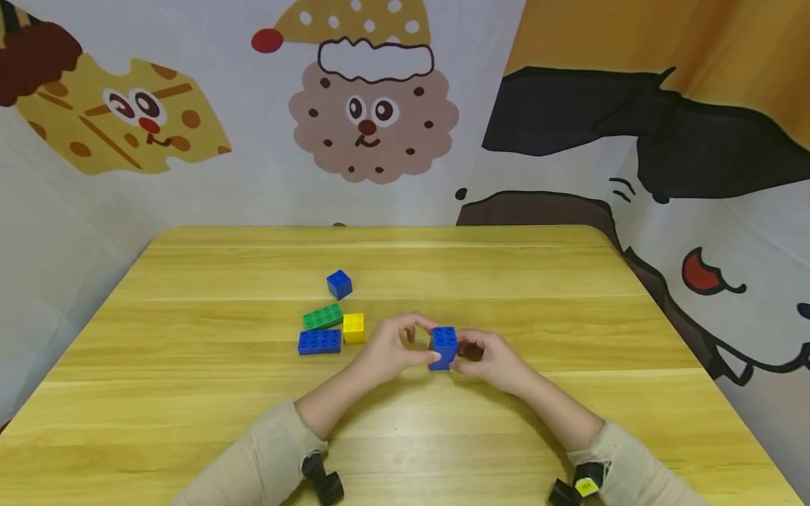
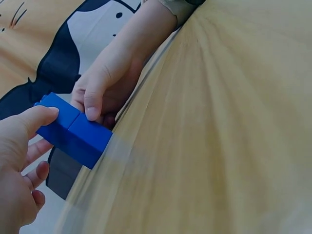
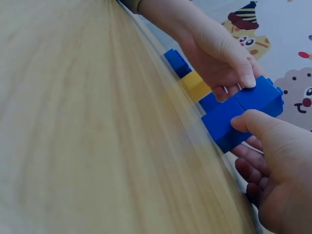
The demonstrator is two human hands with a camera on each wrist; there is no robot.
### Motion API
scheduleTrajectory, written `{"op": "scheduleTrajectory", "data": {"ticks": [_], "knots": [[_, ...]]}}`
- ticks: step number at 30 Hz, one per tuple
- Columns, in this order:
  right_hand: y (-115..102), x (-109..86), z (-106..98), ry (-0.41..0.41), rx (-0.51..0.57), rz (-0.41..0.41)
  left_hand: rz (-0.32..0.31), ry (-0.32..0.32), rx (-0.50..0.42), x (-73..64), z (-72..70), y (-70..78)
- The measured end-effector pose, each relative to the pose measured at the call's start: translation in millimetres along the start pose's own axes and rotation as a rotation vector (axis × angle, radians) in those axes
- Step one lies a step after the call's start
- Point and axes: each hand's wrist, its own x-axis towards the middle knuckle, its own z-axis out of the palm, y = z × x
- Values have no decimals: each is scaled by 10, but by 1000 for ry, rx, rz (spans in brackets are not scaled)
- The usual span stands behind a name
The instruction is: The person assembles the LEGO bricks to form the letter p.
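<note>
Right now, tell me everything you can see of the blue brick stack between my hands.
The blue brick stack is two plastic-looking bricks, the upper brick set on the lower brick with a thin seam between. Its sides are smooth and flat; four studs top it, two by two. It stands upright at the table, though whether it touches the wood-look surface is unclear. Your left hand pinches the upper brick; your right hand grips the lower one.

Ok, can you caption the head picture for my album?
Left hand and right hand hold a blue block stack together.
</note>
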Motion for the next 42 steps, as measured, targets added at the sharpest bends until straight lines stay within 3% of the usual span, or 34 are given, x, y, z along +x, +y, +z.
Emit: {"op": "scheduleTrajectory", "data": {"ticks": [9, 19, 26, 34, 42], "knots": [[-20, -6, 1, 2, 3, -19, -3, 19, -4, -17, 8, -7], [-40, -26, -3, 10, 21, -29, 25, -1, -34, -39, 17, 1], [289, 8, 37, 54, 48, -42, 34, 13, -46, -78, -5, -7], [341, -6, 34, 130, 49, -76, 23, 46, -45, -178, -134, -46], [317, -15, 26, 157, 65, -102, -29, 98, -34, -341, -328, -35]]}}
